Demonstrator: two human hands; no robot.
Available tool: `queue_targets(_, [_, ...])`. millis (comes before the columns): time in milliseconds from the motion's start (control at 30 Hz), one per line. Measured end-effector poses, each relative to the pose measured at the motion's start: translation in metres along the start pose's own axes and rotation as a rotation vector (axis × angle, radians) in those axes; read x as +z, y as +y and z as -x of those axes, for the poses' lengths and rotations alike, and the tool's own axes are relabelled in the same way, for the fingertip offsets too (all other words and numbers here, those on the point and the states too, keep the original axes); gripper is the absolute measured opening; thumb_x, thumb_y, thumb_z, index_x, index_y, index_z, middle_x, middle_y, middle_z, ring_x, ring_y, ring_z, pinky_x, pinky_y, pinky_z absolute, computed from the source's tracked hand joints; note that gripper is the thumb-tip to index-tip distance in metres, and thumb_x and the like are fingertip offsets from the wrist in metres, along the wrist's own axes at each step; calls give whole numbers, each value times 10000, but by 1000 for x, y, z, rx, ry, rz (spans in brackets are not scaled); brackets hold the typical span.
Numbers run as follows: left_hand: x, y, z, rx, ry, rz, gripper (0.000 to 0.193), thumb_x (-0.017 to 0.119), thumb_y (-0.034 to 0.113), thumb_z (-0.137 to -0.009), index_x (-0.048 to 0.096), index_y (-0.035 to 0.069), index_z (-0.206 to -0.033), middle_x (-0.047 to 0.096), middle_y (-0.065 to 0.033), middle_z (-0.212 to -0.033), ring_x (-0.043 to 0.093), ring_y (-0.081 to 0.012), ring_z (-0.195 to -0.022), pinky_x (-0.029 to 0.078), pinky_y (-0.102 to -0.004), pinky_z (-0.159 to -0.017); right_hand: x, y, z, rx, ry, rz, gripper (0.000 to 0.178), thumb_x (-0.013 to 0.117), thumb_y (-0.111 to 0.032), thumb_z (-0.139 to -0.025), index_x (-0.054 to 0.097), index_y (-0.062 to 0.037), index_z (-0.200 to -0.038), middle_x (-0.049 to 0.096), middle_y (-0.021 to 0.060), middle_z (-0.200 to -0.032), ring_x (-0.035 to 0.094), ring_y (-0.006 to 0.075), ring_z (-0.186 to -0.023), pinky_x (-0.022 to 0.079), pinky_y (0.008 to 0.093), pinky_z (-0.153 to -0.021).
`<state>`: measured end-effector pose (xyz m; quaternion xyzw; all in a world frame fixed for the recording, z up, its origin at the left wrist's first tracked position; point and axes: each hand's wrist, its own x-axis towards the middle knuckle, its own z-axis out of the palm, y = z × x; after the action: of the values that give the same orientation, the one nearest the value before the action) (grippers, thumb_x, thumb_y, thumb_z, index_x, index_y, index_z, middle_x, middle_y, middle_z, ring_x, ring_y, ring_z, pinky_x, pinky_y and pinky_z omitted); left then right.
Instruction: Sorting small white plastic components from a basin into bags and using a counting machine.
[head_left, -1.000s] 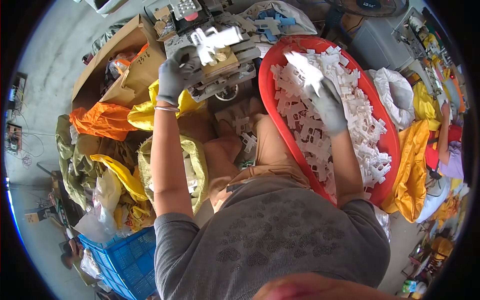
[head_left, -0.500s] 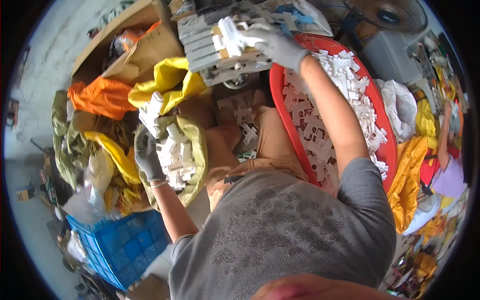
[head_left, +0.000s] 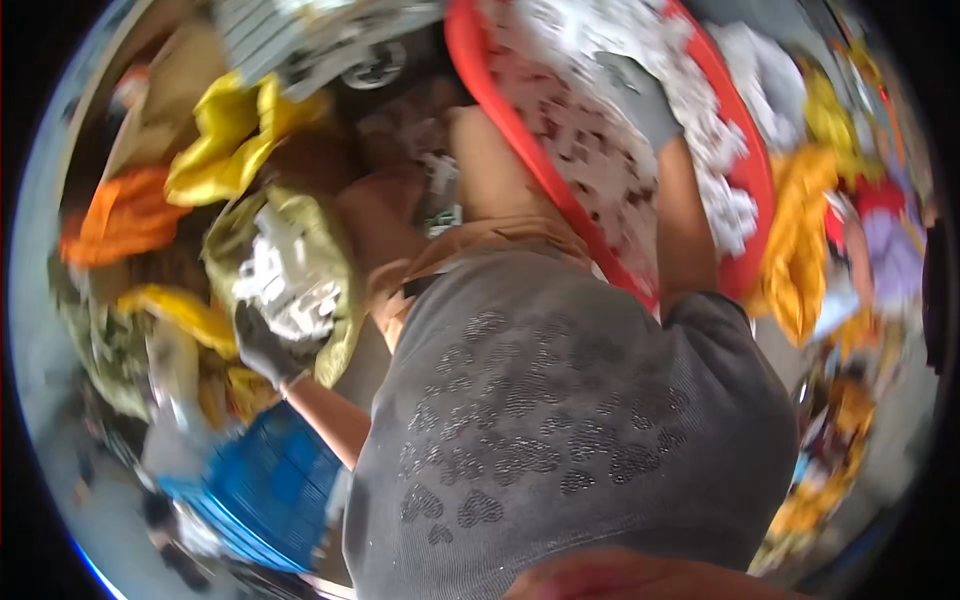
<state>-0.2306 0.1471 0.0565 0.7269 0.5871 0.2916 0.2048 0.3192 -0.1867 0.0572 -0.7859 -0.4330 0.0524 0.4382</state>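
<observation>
My left hand (head_left: 265, 345), in a grey glove, is beside the rim of an olive-green woven sack (head_left: 335, 265). Its fingers point up along the sack's edge, with nothing seen in them. White plastic pieces (head_left: 285, 275) lie heaped inside the sack. My right hand (head_left: 642, 100), also gloved in grey, reaches over a large red tub (head_left: 500, 110) full of loose white plastic pieces (head_left: 600, 170). Its fingers are among the pieces and smeared by motion, so whether they grip one does not show.
A grey slatted machine or bench (head_left: 270, 45) stands at the top left. Yellow (head_left: 215, 150) and orange (head_left: 125, 215) sacks lie left of it, with a blue crate (head_left: 265, 490) below. More orange sacking (head_left: 800, 240) and a person in a lilac top (head_left: 890, 245) are at the right.
My right hand has left the slatted bench and come down over the red tub. The white piece is gone from my left hand, now lower by the sack. The whole view has shifted.
</observation>
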Motion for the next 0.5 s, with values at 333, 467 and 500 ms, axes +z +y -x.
queue_targets(333, [68,91,-13,301,-316,-100,296,521,206,-928,621,25,-1141,641,-113,-1127,624,-228,-989,485,-316,-859,10,102,176,844,-543,516,470,566,-287,-803,533,-138,-1247,555,163,-1207,546,344,-1078,428,400,-950])
queue_targets(467, [58,88,-8,368,-314,-124,292,524,201,-928,623,12,-1128,641,-126,-1119,622,-235,-984,489,-320,-854,54,92,165,561,-396,557,530,564,-311,-806,448,-175,-1305,502,155,-1280,548,339,-1088,436,432,-942])
queue_targets(500, [53,88,-5,353,-321,-134,287,521,192,-929,624,9,-1125,642,-127,-1116,624,-232,-972,491,-318,-846,56,72,144,567,-483,541,523,568,-319,-812,453,-173,-1301,493,159,-1289,548,338,-1093,442,439,-932])
